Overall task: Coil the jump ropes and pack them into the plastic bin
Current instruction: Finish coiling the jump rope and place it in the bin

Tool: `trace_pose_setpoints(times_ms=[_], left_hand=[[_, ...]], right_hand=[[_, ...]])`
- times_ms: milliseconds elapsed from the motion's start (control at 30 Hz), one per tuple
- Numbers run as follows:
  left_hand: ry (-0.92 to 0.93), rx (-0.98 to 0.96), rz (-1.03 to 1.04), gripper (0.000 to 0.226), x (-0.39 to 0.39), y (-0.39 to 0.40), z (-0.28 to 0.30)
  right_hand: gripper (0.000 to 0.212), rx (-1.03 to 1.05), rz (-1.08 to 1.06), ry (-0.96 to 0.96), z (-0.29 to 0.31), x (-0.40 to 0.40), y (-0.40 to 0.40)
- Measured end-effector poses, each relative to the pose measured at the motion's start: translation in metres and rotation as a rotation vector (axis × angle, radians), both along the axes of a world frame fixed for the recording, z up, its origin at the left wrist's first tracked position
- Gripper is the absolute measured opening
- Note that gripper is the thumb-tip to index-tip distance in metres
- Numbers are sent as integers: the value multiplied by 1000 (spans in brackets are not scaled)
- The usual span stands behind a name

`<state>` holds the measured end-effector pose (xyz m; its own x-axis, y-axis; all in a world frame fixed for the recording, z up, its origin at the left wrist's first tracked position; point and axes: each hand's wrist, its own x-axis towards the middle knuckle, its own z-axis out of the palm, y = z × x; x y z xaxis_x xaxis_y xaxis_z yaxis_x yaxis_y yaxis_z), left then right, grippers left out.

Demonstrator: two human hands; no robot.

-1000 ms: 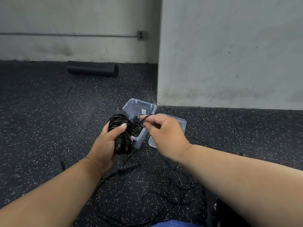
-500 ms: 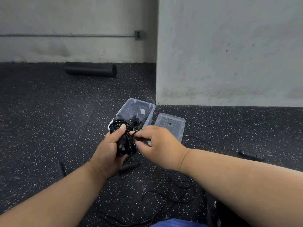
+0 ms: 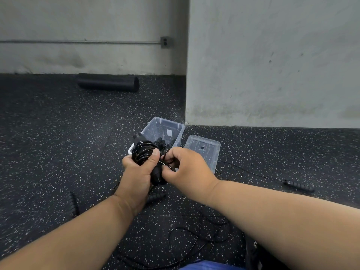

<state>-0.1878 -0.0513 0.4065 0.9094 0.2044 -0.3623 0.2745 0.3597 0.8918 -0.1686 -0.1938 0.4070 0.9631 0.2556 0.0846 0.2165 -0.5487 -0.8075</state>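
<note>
— Speckled black rubber floor [image 3: 58, 152] runs back to a grey concrete wall [image 3: 272, 65], right?

— Yes, with a black foam roller [image 3: 108, 82] lying near the wall's foot and an outlet box [image 3: 164, 42] mounted above it.

— Where is the bin?

— Clear plastic bin [image 3: 180, 129] sits on the floor just past the hands, a dark rope bundle already inside. Its clear lid [image 3: 211, 151] lies flat just beside it, to the right.

— And the hands?

— Left hand [image 3: 139, 173] is wrapped round a coiled jump rope [image 3: 143, 152], thumb pressed across the loops, handles poking out above and below the fist. Right hand [image 3: 187, 165] is right against it, fingers curled, pinching a thin strand of that rope's cord.

— Anything else down there?

— Loose black cord [image 3: 194, 232] tangles on the floor below the arms. One ribbed handle [image 3: 299, 185] lies well off to the right, another [image 3: 155, 197] under the left wrist, a third [image 3: 73, 204] to the left.
</note>
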Motion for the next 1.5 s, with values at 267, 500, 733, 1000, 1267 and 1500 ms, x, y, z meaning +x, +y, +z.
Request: trace_pose_setpoints(times_ms=[267, 500, 733, 1000, 1267, 1500], left_hand=[[-45, 59, -2, 57, 3, 4, -9], [-28, 108, 6, 55, 9, 12, -14], [-45, 53, 7, 86, 9, 13, -10], [-76, 52, -2, 59, 7, 9, -8], [-81, 167, -31, 64, 6, 7, -12], [-70, 164, 4, 60, 9, 10, -12]], right_hand=[[23, -21, -1, -5, 6, -2, 1], [48, 328, -25, 277, 11, -2, 2], [50, 818, -128, 646, 19, -2, 7], [8, 651, -168, 580, 9, 3, 3], [69, 742, -243, 694, 5, 4, -2], [40, 614, -187, 638, -3, 5, 0]])
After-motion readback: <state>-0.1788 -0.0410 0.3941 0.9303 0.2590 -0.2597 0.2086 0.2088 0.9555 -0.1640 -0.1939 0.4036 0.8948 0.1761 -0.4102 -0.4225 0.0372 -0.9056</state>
